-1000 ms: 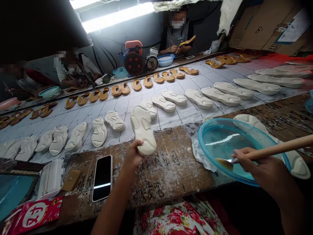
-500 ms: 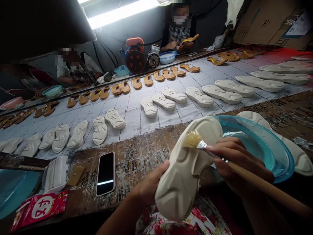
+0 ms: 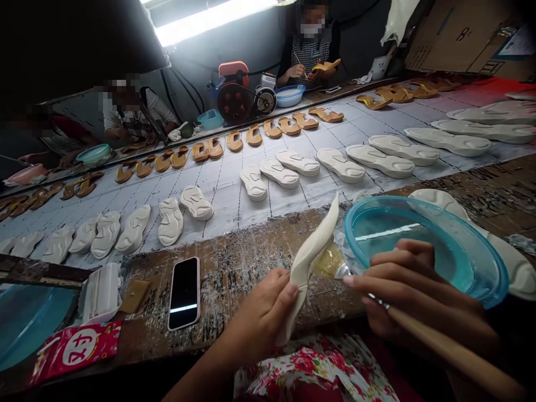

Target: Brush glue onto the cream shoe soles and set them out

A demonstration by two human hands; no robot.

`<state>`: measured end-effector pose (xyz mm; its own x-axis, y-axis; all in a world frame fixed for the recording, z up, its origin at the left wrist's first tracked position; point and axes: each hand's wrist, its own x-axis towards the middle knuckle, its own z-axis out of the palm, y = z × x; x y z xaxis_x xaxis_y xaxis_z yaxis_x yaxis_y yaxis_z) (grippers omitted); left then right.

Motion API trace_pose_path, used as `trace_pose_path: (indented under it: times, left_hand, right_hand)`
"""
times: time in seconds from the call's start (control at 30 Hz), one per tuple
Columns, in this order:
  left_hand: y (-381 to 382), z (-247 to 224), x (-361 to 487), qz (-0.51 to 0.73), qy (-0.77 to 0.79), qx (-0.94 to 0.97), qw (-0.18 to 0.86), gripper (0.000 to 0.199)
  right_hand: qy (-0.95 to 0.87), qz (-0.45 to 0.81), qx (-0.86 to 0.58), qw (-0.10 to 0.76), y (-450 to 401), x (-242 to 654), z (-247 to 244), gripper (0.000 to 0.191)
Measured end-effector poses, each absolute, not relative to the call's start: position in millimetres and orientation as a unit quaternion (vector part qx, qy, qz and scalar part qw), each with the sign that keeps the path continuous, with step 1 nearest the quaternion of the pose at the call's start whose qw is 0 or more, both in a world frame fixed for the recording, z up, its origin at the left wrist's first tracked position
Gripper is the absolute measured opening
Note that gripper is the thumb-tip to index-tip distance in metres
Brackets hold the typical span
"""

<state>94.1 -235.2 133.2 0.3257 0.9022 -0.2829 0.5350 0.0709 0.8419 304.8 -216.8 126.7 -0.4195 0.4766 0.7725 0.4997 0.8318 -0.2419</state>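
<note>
- Lightly, my left hand (image 3: 262,318) grips the foam shoe sole (image 3: 312,259) low down, edge-up; it feels light and bendy.
- At four o'clock, my right hand (image 3: 412,285) curls round the wooden brush handle (image 3: 444,346).

The left hand (image 3: 263,318) grips a pale cream foam sole (image 3: 312,259) near one end, holding it up on edge so that its narrow, finely ribbed side faces the camera and its far tip points upward, tilted slightly to the right. The right hand (image 3: 419,290) curls around a brush (image 3: 450,352) with a long, pale wooden handle that runs down toward the lower right. Its metal ferrule and flat, amber-wet bristles sit just beside the sole's raised face, though any contact is hard to tell. The fingers of that hand overlap the rim of a clear blue plastic bowl (image 3: 422,229) holding a shallow pool of liquid.
</note>
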Motion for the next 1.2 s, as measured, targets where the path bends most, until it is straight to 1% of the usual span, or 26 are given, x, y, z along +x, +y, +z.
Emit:
trace_pose_path:
  times: [0.07,0.13,0.17,0.3,0.37,0.47,0.57,0.67,0.77,0.83,0.9,0.97,1.07,1.13,1.2]
  left_hand:
    - [-236,132,92,0.175,0.538,0.691,0.450,0.044]
    - [-235,131,90,0.179,0.528,0.684,0.470,0.044]
    - [-235,130,88,0.183,0.525,0.664,0.501,0.045]
    - [-232,125,90,0.223,0.472,0.519,0.677,0.049]
    - [-231,123,93,0.254,0.451,0.468,0.717,0.050]
    - [-231,120,99,0.282,0.475,0.450,0.702,0.049]
    - [-230,117,100,0.338,0.504,0.416,0.677,0.049]
    - [-230,113,99,0.359,0.493,0.346,0.713,0.049]
    - [-231,112,100,0.353,0.478,0.315,0.740,0.041]
    - [-234,113,102,0.352,0.470,0.324,0.742,0.038]
    - [-236,113,102,0.335,0.469,0.338,0.744,0.034]
    - [-237,113,101,0.316,0.463,0.345,0.753,0.033]
    - [-236,117,96,0.287,0.481,0.357,0.748,0.046]
    - [-234,121,94,0.271,0.538,0.378,0.703,0.051]
    - [-232,123,92,0.270,0.601,0.399,0.638,0.049]
  right_hand:
    - [-0.859,-0.014,-0.288,0.422,-222,303,127,0.014]
    - [-0.862,0.005,-0.290,0.416,-226,302,124,0.016]
    - [-0.859,0.016,-0.284,0.426,-228,301,123,0.016]
    - [-0.854,0.075,-0.275,0.436,-231,301,120,0.016]
    - [-0.866,0.083,-0.256,0.422,-232,300,121,0.018]
    - [-0.885,0.084,-0.215,0.404,-237,293,121,0.019]
    - [-0.868,0.127,-0.225,0.423,-249,281,116,0.014]
    - [-0.850,0.192,-0.221,0.438,-258,272,110,0.014]
    - [-0.813,0.204,-0.209,0.503,-252,273,108,0.012]
    - [-0.764,0.175,-0.256,0.566,-241,278,110,0.010]
    - [-0.702,0.126,-0.325,0.621,-228,280,111,0.019]
    - [-0.661,0.085,-0.367,0.649,-217,279,111,0.024]
    - [-0.677,0.090,-0.354,0.639,-215,271,107,0.023]
    - [-0.708,0.116,-0.328,0.615,-222,265,103,0.018]
    - [-0.740,0.142,-0.313,0.578,-232,262,99,0.014]
